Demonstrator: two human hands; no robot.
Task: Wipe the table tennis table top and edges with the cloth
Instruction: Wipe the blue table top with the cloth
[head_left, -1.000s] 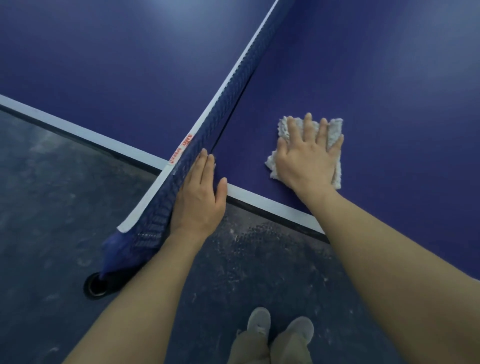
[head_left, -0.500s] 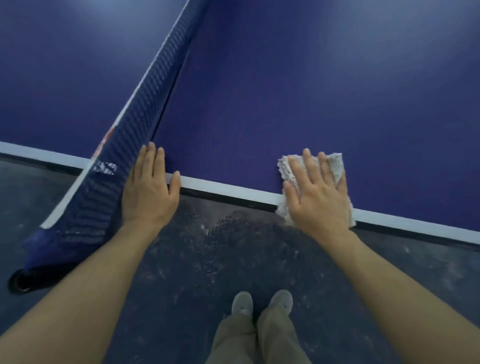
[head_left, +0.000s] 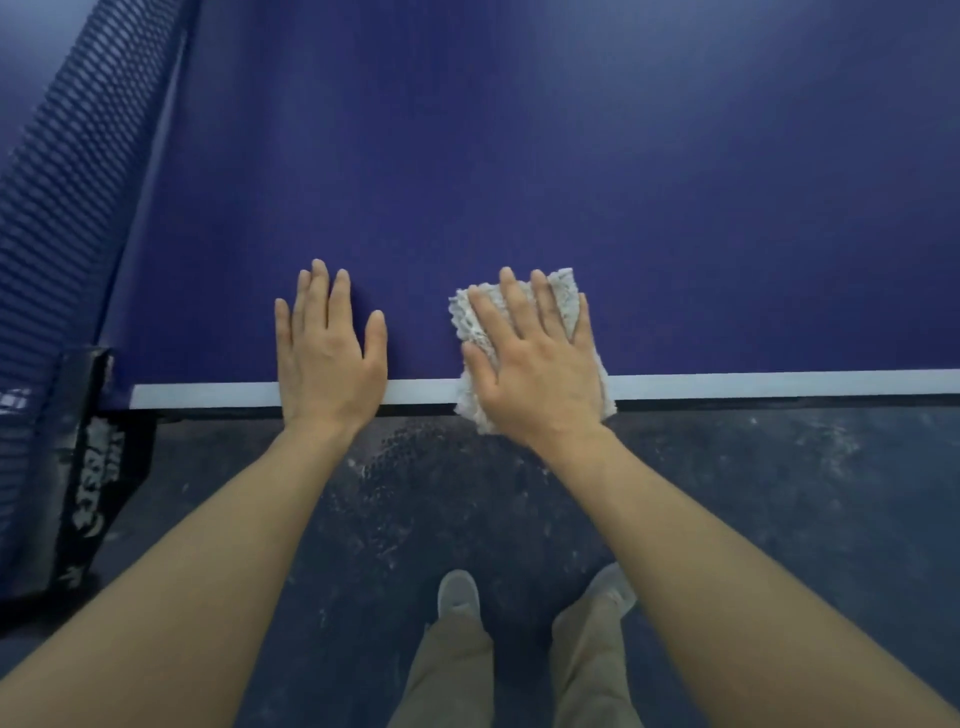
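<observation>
Your right hand (head_left: 540, 369) lies flat on the cloth (head_left: 563, 291), fingers straight and spread, pressing it down rather than gripping. Cloth: off-white, nubbly open weave, folded to a rough rectangle. It sits at the near edge of the worktop (head_left: 571, 156); its lower end laps over the white edge stripe (head_left: 779, 383) and hangs just past the rim. Most of it is hidden under your palm, with the far corners and left border showing.

Your left hand (head_left: 330, 353) rests flat and released on the bare worktop, just left of the cloth and apart from it, heel of the palm across the stripe, holding nothing.

Worktop surface: deep blue, matte, smooth, with soft light patches toward the far side. Dark thin rim under the stripe.

Net (head_left: 67, 171): dark blue mesh, runs up the left side. Its black post bracket (head_left: 85, 467) clamps at the near left corner, with worn white lettering, unreadable.

Floor (head_left: 779, 493): dark, scuffed, speckled pale. Grey shoes (head_left: 457, 592) and khaki trousers (head_left: 452, 675) below.
</observation>
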